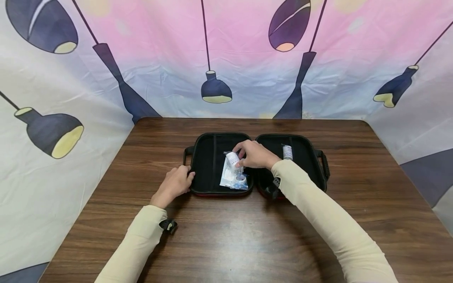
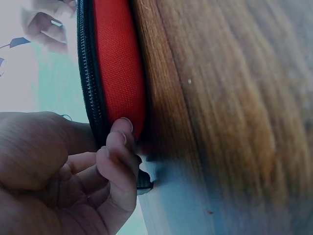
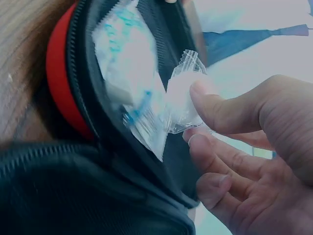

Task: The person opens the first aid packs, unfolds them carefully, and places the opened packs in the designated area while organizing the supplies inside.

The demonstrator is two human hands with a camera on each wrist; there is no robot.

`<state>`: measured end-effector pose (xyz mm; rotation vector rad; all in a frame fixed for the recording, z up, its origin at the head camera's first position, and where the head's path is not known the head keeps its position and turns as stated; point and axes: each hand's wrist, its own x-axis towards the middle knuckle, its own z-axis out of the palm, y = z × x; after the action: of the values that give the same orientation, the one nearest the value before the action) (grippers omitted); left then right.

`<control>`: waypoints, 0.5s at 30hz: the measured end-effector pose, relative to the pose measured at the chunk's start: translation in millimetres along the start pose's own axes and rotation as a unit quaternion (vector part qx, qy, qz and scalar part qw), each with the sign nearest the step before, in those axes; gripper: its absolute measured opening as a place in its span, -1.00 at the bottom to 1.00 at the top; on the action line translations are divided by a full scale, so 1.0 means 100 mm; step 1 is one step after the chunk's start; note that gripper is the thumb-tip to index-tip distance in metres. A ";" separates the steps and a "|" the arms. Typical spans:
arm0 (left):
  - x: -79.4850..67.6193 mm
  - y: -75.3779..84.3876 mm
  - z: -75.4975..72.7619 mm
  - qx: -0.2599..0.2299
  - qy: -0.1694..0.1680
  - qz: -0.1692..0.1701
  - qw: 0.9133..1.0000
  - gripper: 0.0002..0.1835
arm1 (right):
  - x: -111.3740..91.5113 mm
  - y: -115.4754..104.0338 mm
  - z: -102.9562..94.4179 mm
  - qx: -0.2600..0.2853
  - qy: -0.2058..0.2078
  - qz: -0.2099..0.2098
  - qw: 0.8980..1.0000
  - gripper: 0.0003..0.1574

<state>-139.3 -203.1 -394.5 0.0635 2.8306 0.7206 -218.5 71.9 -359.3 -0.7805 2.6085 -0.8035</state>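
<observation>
A black-lined zip case (image 1: pixel 204 165) with a red outer shell lies unfolded on the table. My left hand (image 1: pixel 174 182) grips its near left corner, thumb over the zipped rim and fingers against the red fabric (image 2: pixel 117 63). Over the case's left half, my right hand (image 1: pixel 256 154) pinches a white bandage roll (image 3: pixel 183 95) in clear wrap between thumb and fingers. Beneath that roll are a flat white packet (image 1: pixel 227 175) and a small wrapped ring-shaped roll (image 1: pixel 241 179). Another wrapped white roll (image 1: pixel 287 151) sits in the right half, partly behind my right forearm.
Carrying handles stick out at the case's left (image 1: pixel 188 151) and right (image 1: pixel 323 165) ends. The brown wooden table (image 1: pixel 226 236) extends around the case. Behind it hangs a cloth backdrop (image 1: pixel 170 86) printed with lamps.
</observation>
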 end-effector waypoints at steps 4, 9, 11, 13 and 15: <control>0.00 0.00 0.00 0.006 0.002 0.003 1.000 -0.55 | -0.09 0.09 -0.08 0.009 0.016 0.009 1.000 -0.37; 0.00 0.00 0.00 0.004 0.003 0.005 1.000 -0.54 | -0.28 0.24 -0.18 0.024 0.046 0.015 0.999 -0.39; 0.00 0.00 0.00 0.001 0.003 0.004 1.000 -0.53 | -0.37 0.31 -0.21 0.031 0.060 0.017 0.998 -0.40; 0.00 0.00 0.00 0.001 0.003 0.004 1.000 -0.53 | -0.47 0.40 -0.24 0.040 0.074 0.022 0.996 -0.40; 0.00 -0.01 0.00 0.001 0.002 0.005 1.000 -0.54 | -0.58 0.48 -0.26 0.046 0.088 0.029 0.995 -0.40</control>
<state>-139.3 -203.5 -395.0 0.0768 2.8361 0.7202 -202.9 150.1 -360.0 -0.6318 2.7095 -1.0095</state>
